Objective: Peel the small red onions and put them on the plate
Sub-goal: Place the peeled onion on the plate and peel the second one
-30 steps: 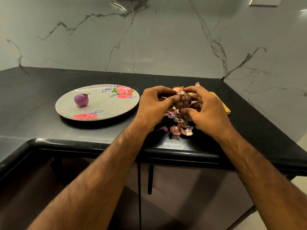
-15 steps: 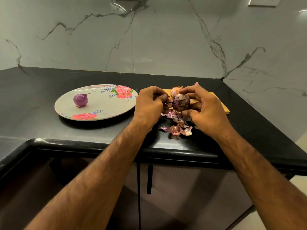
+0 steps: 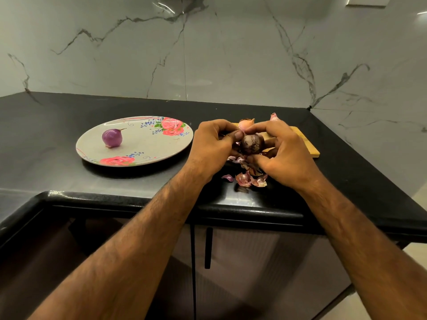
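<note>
Peeling is under way above the front of the black desk (image 3: 57, 179): the right hand (image 3: 284, 155) cradles a small dark onion (image 3: 251, 144) in curled fingers, closed around it to keep it steady, while the left hand (image 3: 211, 146) pinches at its side, thumb pressed to the skin, probably to lift a papery layer. Loose skins (image 3: 248, 179) lie on the desk right under the hands, likely so scraps gather in one spot. One peeled onion (image 3: 112, 138) already sits on the flowered plate (image 3: 147, 155), just to the left, within easy reach. Behind the hands lies a wooden board (image 3: 305, 144) with another unpeeled onion (image 3: 245, 123) partly hidden.
</note>
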